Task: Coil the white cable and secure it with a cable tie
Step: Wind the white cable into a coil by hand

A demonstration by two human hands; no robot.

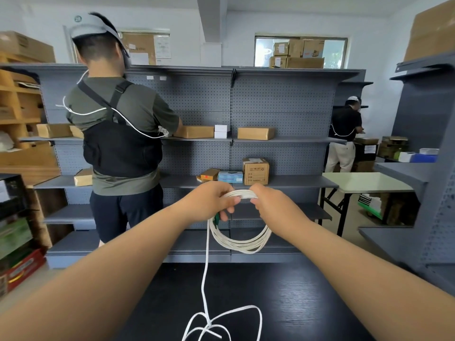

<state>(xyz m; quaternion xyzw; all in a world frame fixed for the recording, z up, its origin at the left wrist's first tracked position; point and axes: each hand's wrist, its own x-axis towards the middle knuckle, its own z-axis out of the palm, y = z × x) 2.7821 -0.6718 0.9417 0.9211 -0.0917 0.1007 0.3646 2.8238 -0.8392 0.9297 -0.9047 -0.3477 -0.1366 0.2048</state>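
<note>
Both hands are raised just past centre, over the far edge of a black table (283,303). The left hand (211,200) is curled round the top of the cable (242,247) coil, thumb and fingers gripping the bundled turns. The right hand (270,200), just at its 3 o'clock, pinches the same bundle, and the two hands nearly touch. The coil hangs from them toward 6 o'clock as a loose ring of several turns, clear of the table. A green piece (216,219) shows under the left fingers where the ring meets the hand; what it is cannot be told. From there a single strand drops to 6 o'clock and ends in slack loops on the table at the bottom edge. Grey shelving (283,107) with a few boxes fills 12 o'clock. One person (118,134) stands facing it at 10 o'clock, and another (344,134) stands at 2 o'clock.
</note>
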